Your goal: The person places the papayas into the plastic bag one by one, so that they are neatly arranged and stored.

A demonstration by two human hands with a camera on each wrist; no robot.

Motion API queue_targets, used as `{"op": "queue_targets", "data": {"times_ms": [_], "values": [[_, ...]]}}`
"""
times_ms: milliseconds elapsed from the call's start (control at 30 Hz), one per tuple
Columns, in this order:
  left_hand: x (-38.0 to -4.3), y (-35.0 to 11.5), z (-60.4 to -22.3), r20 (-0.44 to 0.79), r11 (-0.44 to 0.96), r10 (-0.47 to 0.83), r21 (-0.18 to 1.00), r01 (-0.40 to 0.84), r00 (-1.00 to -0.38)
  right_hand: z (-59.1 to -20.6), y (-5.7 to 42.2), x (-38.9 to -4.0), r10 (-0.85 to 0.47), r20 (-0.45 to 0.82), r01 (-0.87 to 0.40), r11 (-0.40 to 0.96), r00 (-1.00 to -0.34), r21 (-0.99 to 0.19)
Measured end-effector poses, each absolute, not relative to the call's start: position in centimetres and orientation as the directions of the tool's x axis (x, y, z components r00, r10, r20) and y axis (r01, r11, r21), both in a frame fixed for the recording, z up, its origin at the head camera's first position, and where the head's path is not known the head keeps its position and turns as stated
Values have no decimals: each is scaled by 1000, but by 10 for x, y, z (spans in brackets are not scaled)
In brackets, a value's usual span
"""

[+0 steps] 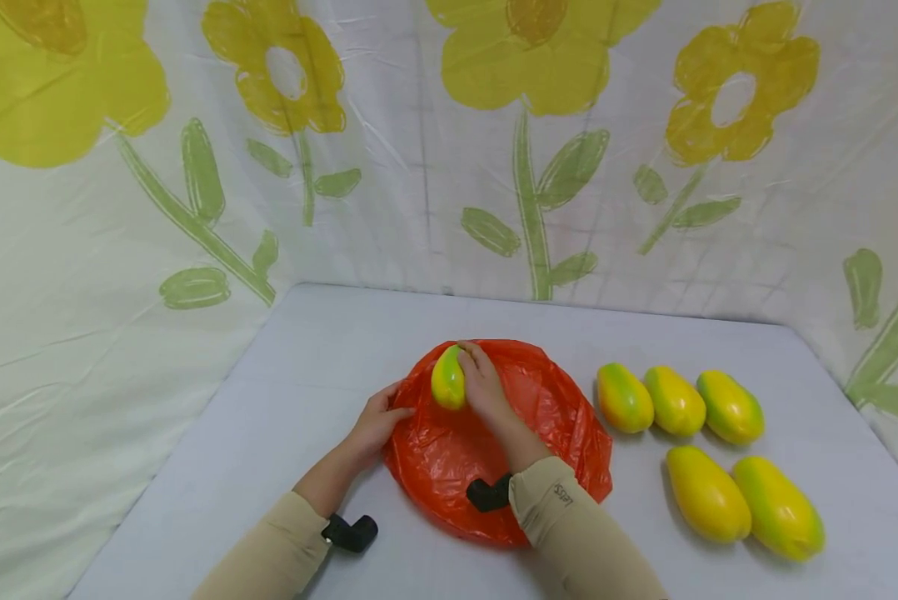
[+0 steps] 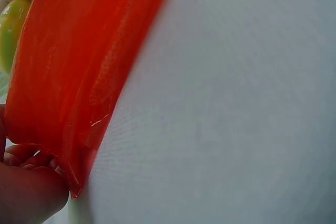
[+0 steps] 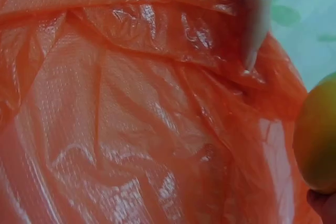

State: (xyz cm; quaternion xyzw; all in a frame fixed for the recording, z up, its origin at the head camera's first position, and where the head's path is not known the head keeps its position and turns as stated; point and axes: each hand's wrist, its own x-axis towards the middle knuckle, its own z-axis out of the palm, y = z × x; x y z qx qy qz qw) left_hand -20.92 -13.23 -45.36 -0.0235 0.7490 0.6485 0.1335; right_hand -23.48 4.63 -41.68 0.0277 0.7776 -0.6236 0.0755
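Observation:
A red plastic bag (image 1: pixel 449 467) lies spread on the table with its mouth open wide and round. On its left rim is my left hand (image 1: pixel 376 423), thumb inside and fingers outside, holding the thin plastic between them. In the left wrist view the bag's red side (image 2: pixel 79 66) hangs in folds from that grip. My right hand (image 1: pixel 482 383) grips a glossy yellow-green papaya (image 1: pixel 447 379) over the far left part of the opening. The right wrist view shows the papaya (image 3: pixel 317 135) at its right edge and my left thumb (image 3: pixel 254 30) on the bag's rim.
Right of the bag, several more papayas rest on the white table (image 1: pixel 306 350): three in a back row, including one in its middle (image 1: pixel 674 400), and two nearer, including a yellow one (image 1: pixel 707 493). A flower-printed cloth (image 1: pixel 404 208) hangs behind the table.

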Motion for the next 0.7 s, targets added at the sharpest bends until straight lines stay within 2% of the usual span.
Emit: {"op": "queue_targets", "data": {"times_ms": [267, 700], "values": [[-208, -132, -453, -239, 153, 143, 964, -217, -961, -430, 35, -235, -72, -63, 45, 238, -995, -970], [-207, -133, -452, -211, 159, 152, 969, -187, -966, -447, 26, -236, -130, 10, -45, 272, -992, -961]]}}
